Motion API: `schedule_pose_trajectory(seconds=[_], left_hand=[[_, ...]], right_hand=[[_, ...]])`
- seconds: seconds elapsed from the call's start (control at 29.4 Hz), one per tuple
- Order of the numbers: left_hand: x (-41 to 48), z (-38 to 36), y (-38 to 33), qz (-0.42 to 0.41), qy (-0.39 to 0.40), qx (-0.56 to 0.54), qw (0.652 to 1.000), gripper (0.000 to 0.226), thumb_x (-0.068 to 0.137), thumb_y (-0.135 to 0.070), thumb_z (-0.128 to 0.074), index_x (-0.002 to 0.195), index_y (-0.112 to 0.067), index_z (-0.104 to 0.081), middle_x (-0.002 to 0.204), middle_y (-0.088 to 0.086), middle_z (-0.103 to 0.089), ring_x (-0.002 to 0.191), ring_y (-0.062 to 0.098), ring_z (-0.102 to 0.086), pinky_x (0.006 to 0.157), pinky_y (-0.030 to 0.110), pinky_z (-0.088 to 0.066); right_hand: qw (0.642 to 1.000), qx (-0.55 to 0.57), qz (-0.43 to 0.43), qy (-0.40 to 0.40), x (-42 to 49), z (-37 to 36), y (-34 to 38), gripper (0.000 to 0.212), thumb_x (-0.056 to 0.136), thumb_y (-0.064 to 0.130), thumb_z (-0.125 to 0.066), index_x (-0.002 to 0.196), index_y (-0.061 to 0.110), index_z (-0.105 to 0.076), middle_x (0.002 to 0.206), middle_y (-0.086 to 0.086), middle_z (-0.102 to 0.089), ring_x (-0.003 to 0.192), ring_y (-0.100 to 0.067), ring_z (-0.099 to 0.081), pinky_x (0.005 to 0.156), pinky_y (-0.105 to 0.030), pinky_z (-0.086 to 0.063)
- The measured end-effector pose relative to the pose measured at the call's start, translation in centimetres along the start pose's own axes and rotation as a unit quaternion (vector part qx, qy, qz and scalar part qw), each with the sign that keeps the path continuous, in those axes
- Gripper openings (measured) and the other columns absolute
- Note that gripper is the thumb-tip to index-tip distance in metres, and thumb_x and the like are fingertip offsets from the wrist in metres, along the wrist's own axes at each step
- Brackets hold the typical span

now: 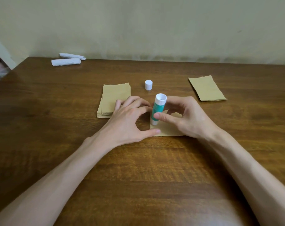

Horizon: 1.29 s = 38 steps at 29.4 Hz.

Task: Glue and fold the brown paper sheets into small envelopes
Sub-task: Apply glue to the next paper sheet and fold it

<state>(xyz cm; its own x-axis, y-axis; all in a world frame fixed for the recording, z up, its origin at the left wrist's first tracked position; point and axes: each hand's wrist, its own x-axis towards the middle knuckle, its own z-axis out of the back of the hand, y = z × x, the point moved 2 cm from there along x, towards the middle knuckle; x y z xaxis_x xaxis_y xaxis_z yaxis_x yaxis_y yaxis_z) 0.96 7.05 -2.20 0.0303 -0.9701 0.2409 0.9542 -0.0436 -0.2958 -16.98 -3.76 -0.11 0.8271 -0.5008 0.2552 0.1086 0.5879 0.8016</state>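
From the head view, the work sits at the gluing step of one envelope. A single brown paper sheet (169,130) lies flat on the dark wooden table (138,176), directly in front of the person and between both hands. The left hand (130,118) is spread with loosely arched fingers, gripping nothing, and its thumb tip presses the sheet's near left corner. The right hand (187,118) pinches the green-and-white glue stick (158,110) between thumb and fingers, holding it nearly upright with its lower end on the sheet's left edge. The small white round cap (148,85) stands apart behind it, so the stick is uncapped.

No fold is visible in this sheet, so folding appears not yet done. A thick stack of flat brown paper sheets (114,100) waits just left, suggesting plenty remains. A thinner pile of brown paper pieces (206,88) lies well to the right; whether those are finished envelopes cannot be told
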Motion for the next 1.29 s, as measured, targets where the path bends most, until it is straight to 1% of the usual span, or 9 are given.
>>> schedule_pose_trajectory(seconds=[0.17, 0.27, 0.37, 0.51, 0.58, 0.78, 0.95, 1.09, 1.29], left_hand=[[0.0, 0.0, -0.1, 0.003, -0.007, -0.004, 1.0, 0.079, 0.077, -0.086, -0.051, 0.134, -0.033, -0.066, 0.137, -0.019, -0.055, 0.135, 0.001, -0.032, 0.099, 0.031, -0.021], [0.0, -0.1, 0.0, 0.014, 0.002, -0.002, 1.0, 0.084, 0.075, -0.088, -0.047, 0.135, -0.032, -0.065, 0.139, -0.019, -0.052, 0.136, 0.002, -0.03, 0.099, 0.031, -0.021], [0.0, -0.1, 0.0, 0.022, 0.007, 0.002, 1.0, 0.089, 0.073, -0.09, -0.045, 0.137, -0.032, -0.065, 0.14, -0.019, -0.05, 0.137, 0.003, -0.027, 0.102, 0.032, -0.021], [0.0, -0.1, 0.1, 0.031, 0.017, 0.009, 0.999, 0.093, 0.07, -0.093, -0.043, 0.138, -0.032, -0.064, 0.141, -0.02, -0.047, 0.138, 0.003, -0.025, 0.102, 0.032, -0.02], [0.0, -0.1, 0.1, 0.035, 0.016, 0.009, 0.999, 0.093, 0.07, -0.093, -0.043, 0.138, -0.033, -0.063, 0.141, -0.019, -0.046, 0.139, 0.005, -0.024, 0.102, 0.033, -0.018], [0.0, 0.1, 0.1, 0.052, 0.02, 0.01, 0.998, 0.095, 0.069, -0.094, -0.046, 0.142, -0.034, -0.057, 0.143, -0.017, -0.043, 0.141, 0.007, -0.022, 0.108, 0.036, -0.02], [0.1, 0.3, -0.2, 0.066, 0.03, 0.013, 0.997, 0.093, 0.073, -0.09, -0.056, 0.145, -0.032, -0.05, 0.147, -0.011, -0.039, 0.141, 0.008, -0.019, 0.106, 0.035, -0.019], [0.1, 0.4, -0.2, 0.071, 0.031, 0.02, 0.997, 0.092, 0.073, -0.089, -0.055, 0.145, -0.032, -0.047, 0.149, -0.009, -0.038, 0.143, 0.011, -0.019, 0.111, 0.04, -0.022], [0.1, 0.3, -0.2, 0.069, 0.026, 0.03, 0.997, 0.097, 0.07, -0.093, -0.047, 0.144, -0.03, -0.048, 0.146, -0.009, -0.04, 0.142, 0.012, -0.022, 0.108, 0.038, -0.021]], right_hand=[[0.999, -0.048, 0.005, 0.004, 0.1, -0.3, 0.0, 0.022, 0.094, 0.023, -0.08, 0.116, 0.021, -0.076, 0.109, 0.012, -0.078, 0.105, -0.015, -0.073, 0.089, -0.038, -0.058], [0.997, -0.072, 0.014, -0.014, 0.1, -0.3, 0.4, 0.027, 0.093, 0.022, -0.082, 0.118, 0.02, -0.073, 0.107, 0.012, -0.078, 0.104, -0.009, -0.073, 0.09, -0.039, -0.058], [0.995, -0.101, 0.023, -0.014, 0.0, -0.4, 0.6, 0.029, 0.095, 0.022, -0.08, 0.121, 0.02, -0.068, 0.11, 0.013, -0.077, 0.107, -0.005, -0.072, 0.094, -0.039, -0.058], [0.992, -0.123, 0.001, 0.004, -0.1, -0.5, 0.7, 0.024, 0.098, 0.019, -0.075, 0.12, 0.023, -0.066, 0.115, 0.012, -0.076, 0.115, -0.003, -0.07, 0.101, -0.042, -0.057], [0.991, -0.135, -0.007, 0.001, 0.0, -0.5, 0.9, 0.025, 0.097, 0.02, -0.076, 0.12, 0.021, -0.066, 0.115, 0.012, -0.076, 0.113, -0.002, -0.07, 0.1, -0.038, -0.057], [0.987, -0.158, 0.003, -0.03, 0.2, -0.5, 1.6, 0.035, 0.092, 0.032, -0.08, 0.123, 0.022, -0.067, 0.111, 0.012, -0.075, 0.103, -0.003, -0.071, 0.092, -0.03, -0.06], [0.984, -0.168, 0.011, -0.05, 0.5, -0.9, 1.4, 0.035, 0.093, 0.032, -0.08, 0.122, 0.022, -0.066, 0.11, 0.012, -0.075, 0.101, -0.002, -0.071, 0.092, -0.027, -0.059], [0.982, -0.177, 0.006, -0.061, 0.9, -0.9, 1.1, 0.031, 0.094, 0.031, -0.079, 0.119, 0.021, -0.065, 0.109, 0.009, -0.076, 0.102, -0.004, -0.072, 0.094, -0.032, -0.06], [0.98, -0.184, 0.01, -0.075, 1.8, -0.9, 0.5, 0.031, 0.095, 0.03, -0.078, 0.119, 0.015, -0.066, 0.108, 0.005, -0.077, 0.101, -0.01, -0.074, 0.092, -0.036, -0.061]])
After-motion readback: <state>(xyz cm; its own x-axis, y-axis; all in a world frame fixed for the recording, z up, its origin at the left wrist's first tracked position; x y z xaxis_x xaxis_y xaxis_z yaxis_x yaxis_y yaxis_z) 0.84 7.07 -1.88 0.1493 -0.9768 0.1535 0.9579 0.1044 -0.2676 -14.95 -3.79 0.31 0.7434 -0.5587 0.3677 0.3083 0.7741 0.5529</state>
